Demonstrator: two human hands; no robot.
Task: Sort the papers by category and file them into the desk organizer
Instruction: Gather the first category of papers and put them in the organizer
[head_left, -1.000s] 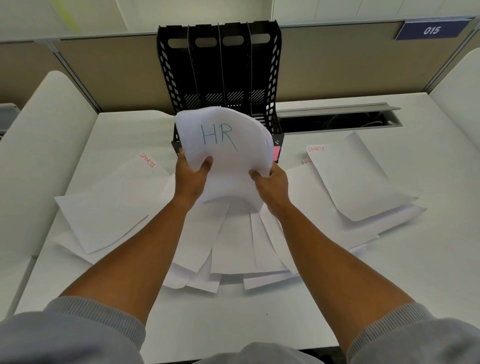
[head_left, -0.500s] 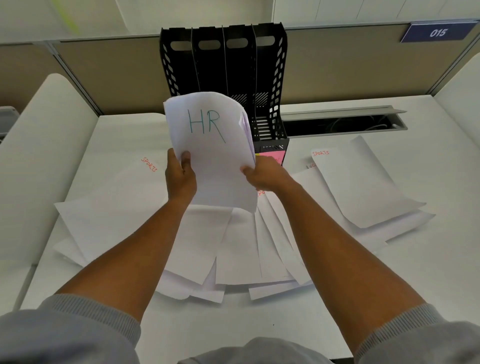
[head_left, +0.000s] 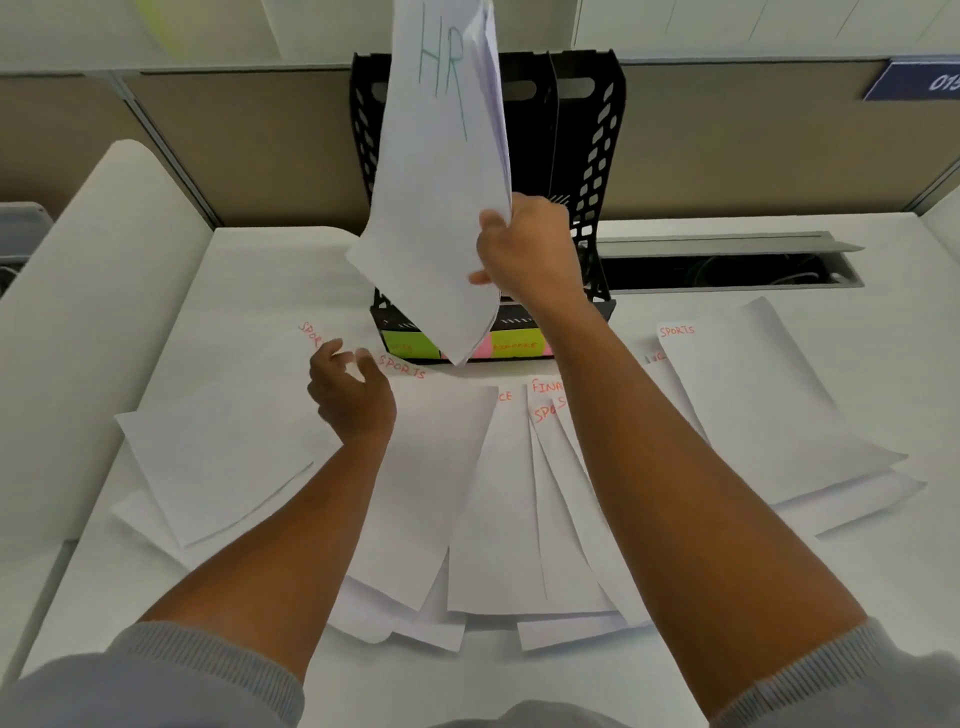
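Observation:
My right hand (head_left: 524, 249) grips a stack of white sheets, the HR papers (head_left: 441, 197), by their right edge. It holds them upright in front of the black desk organizer (head_left: 597, 156), hiding its left slots. Coloured labels (head_left: 514, 345) line the organizer's front base. My left hand (head_left: 350, 389) hovers low over the spread loose papers (head_left: 493, 493), fingers apart and holding nothing. Those sheets carry red headings such as SPORTS and FINANCE.
A white desk (head_left: 260, 270) carries everything, with beige partition walls behind. An open cable slot (head_left: 727, 270) lies right of the organizer. More sheets headed SPORTS (head_left: 753, 405) are stacked at the right. White panels flank the desk on both sides.
The left hand has let go of the HR papers and dropped toward the loose sheets. The right hand alone has raised the stack higher in front of the organizer.

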